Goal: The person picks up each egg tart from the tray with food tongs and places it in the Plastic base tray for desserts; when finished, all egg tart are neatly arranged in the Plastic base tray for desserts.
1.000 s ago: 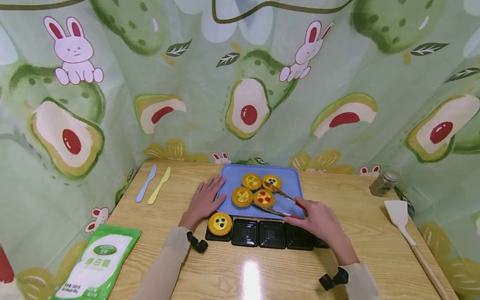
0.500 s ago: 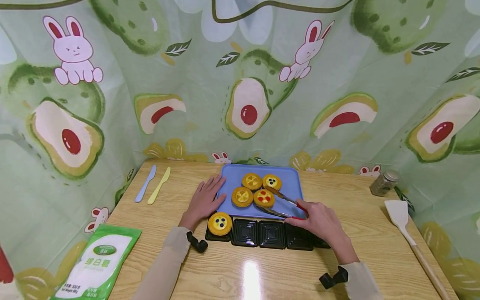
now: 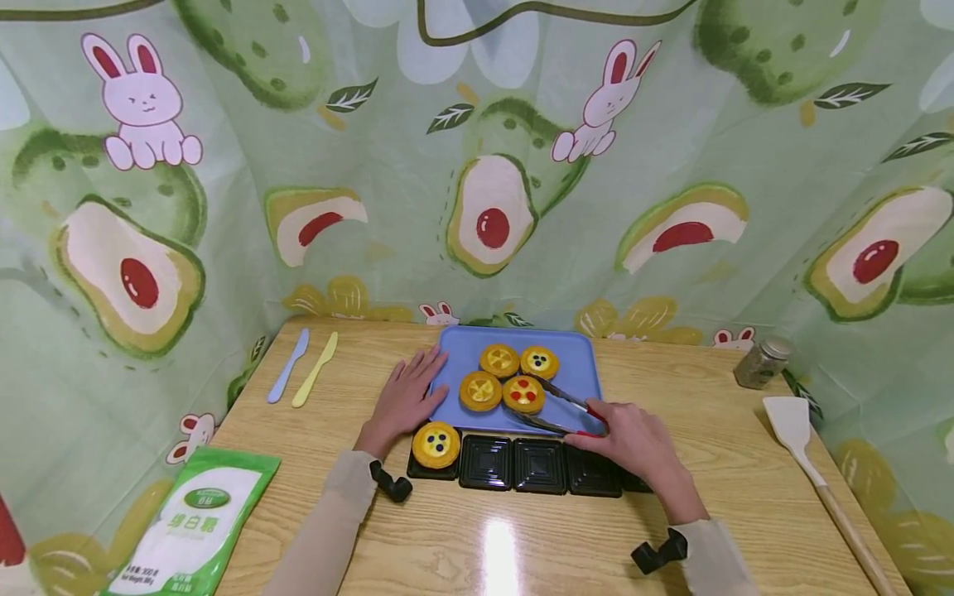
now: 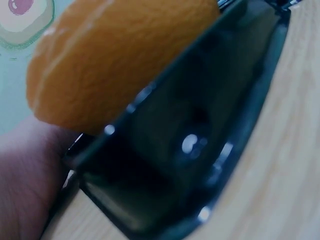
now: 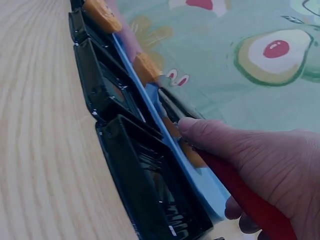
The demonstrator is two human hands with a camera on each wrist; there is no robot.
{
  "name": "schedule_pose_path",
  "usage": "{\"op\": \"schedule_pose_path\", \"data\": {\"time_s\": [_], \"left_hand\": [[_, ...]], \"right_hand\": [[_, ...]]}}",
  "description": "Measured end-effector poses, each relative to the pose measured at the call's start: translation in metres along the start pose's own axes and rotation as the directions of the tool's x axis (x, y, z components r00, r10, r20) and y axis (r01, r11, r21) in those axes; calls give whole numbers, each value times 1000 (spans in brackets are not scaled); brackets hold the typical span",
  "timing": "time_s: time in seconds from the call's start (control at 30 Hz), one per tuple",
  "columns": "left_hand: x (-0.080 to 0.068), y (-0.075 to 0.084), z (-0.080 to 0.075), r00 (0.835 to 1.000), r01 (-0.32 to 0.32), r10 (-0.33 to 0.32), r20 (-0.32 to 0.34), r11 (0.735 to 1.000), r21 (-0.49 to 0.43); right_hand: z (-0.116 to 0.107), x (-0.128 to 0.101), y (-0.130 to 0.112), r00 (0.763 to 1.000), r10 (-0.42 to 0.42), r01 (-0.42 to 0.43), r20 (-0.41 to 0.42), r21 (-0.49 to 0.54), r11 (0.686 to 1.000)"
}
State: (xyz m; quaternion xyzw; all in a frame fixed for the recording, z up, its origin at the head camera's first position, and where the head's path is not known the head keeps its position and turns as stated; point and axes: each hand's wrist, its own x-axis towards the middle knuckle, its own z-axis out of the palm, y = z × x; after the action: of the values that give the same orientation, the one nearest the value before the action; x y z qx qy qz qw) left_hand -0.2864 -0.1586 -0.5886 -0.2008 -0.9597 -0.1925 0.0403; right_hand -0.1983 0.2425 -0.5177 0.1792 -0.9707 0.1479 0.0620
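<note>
The red-dotted tart [image 3: 523,395] sits on the blue tray [image 3: 575,352], at the near right of a close cluster of four. The metal arms of the red-handled tongs [image 5: 247,197] stand parted around it, one on its far side and one on its near side; from here I can't tell whether either tip presses the crust. So the step in hand, as I read it, is getting that tart between the tongs. What's called for next, I'd say, is an even, gentle squeeze and a level lift, with care not to nudge the dark-dotted tart [image 3: 539,362] just behind.

The person's right hand [image 3: 633,439] has its fingers curled round the tongs' handles. The left hand [image 3: 406,393] lies at the tray's left edge, fingers straight and pointing away from the body, thumb apart, gripping nothing; it seems to steady the tray.

Nearer the person runs a row of black containers [image 3: 487,462]. The leftmost holds another tart [image 3: 436,445]; the next two have nothing in them, and the right hand partly covers the far right end.
</note>
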Motion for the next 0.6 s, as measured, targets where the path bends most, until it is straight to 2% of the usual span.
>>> {"op": "schedule_pose_path", "data": {"time_s": [0.6], "left_hand": [[0, 1, -1, 1000, 0, 0, 2, 1000, 2]], "right_hand": [[7, 1, -3, 1000, 6, -7, -8, -45, 999]]}}
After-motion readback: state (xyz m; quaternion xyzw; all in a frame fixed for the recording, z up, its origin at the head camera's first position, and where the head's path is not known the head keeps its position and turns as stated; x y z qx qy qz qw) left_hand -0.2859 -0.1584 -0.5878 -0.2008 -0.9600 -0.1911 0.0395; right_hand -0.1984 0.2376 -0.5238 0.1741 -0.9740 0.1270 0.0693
